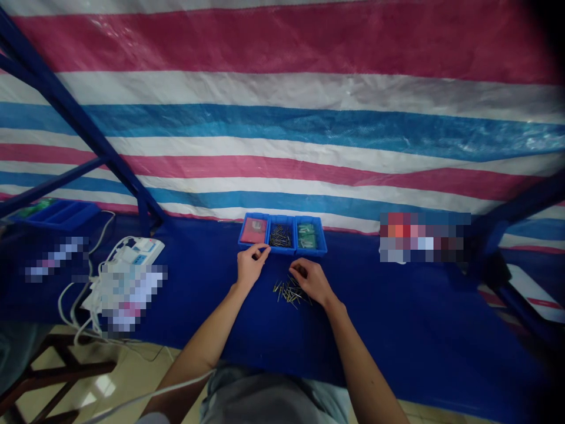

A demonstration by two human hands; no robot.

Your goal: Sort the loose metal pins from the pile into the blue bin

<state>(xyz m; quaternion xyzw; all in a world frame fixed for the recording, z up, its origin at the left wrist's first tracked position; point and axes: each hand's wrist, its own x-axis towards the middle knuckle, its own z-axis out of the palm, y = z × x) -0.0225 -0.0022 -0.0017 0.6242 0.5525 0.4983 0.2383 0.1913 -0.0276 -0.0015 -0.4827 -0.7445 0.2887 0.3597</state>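
My left hand (251,265) is just in front of the small blue bins, its thumb and forefinger brought together near the front edge of the left and middle ones. Whatever it may pinch is too small to make out. Beside a loose pile of thin, screw-like metal pieces (289,292), my right hand (311,278) has curled fingers, and its fingertips hide anything in them. The left bin (242,237) shows a pink bottom with a small pale item. Dark screw-like pieces (281,235) fill the middle bin. In the right bin (323,242) lie pale small pieces on green.
A white power strip (152,250) with tangled cables lies on the blue table (397,330) at left. Farther left is another blue tray (66,213). Blue metal frame bars (88,126) slope at both sides. Behind hangs a striped sheet (282,132).
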